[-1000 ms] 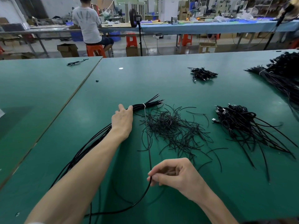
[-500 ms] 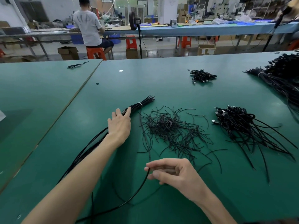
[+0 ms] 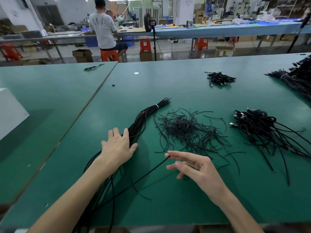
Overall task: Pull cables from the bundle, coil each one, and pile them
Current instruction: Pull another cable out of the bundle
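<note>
While a single cable [image 3: 134, 182] runs straight from the near edge of the green bench [image 3: 176, 209] up to the right hand [image 3: 193, 167], its end meets the tip of the uppermost of the fingers [image 3: 170, 155]. The rest are loosely splayed, and it cannot be told whether that end is pinched or only touched. To the left, the left hand [image 3: 117, 148] lies flat with released, spread fingers [image 3: 125, 133] on the bundle [image 3: 141, 120] of black cables. The bundle passes under the palm and forearm to the bench's near edge, then fans out beyond the hand to a white tie [image 3: 156, 106] near its far tips.

Just right of the bundle lies a loose scatter of short black strands [image 3: 188, 130]. Farther right sits a pile of coiled cables [image 3: 257, 126], plugs showing at its left side and long tails trailing toward the right edge. Beyond that, a smaller pile [image 3: 219, 78] rests mid-bench, well apart from a large heap [image 3: 299, 78] at the far right. One stray cable [image 3: 93, 67] lies on the adjoining bench at left.

Across the aisle, a person [image 3: 103, 29] in a pale shirt sits on an orange stool [image 3: 109, 55], back to the camera, beside a fan [image 3: 148, 22] on a stand.
</note>
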Available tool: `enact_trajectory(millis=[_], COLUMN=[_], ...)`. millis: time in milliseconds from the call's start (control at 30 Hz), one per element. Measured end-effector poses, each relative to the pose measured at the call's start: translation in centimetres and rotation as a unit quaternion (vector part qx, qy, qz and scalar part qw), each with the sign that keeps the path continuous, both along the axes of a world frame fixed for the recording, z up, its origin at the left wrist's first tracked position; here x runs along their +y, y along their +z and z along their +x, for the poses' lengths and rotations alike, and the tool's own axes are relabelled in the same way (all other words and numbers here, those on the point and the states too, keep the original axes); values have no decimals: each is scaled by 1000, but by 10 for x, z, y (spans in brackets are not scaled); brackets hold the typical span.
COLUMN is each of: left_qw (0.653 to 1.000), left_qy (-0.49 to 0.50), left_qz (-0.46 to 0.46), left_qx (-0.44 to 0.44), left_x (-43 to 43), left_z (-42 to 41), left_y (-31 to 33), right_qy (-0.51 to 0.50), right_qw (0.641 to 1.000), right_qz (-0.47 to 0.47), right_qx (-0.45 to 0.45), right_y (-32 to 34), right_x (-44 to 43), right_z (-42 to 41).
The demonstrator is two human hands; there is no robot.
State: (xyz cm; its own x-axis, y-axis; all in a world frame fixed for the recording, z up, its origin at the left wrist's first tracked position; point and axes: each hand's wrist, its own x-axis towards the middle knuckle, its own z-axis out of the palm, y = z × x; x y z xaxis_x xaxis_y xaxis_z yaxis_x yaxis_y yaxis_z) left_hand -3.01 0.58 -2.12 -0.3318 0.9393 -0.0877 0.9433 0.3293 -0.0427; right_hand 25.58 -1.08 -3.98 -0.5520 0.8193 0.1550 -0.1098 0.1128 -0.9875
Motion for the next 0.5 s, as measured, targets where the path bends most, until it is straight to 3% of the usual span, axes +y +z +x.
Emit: enact_trajectory(millis=[167, 500], left_qw=[999, 993], left_qy=[-9, -25], left_qz=[-16, 57], left_qx=[42, 103], left_x=[-6, 22], left_z=[-4, -25], left_y=[0, -9], right_qy=[-10, -58], right_qw=[1000, 996], right_qz=[-9, -20], right_qx=[18, 61], right_y=[1, -3], right_x=[0, 3], right_z=[1, 4])
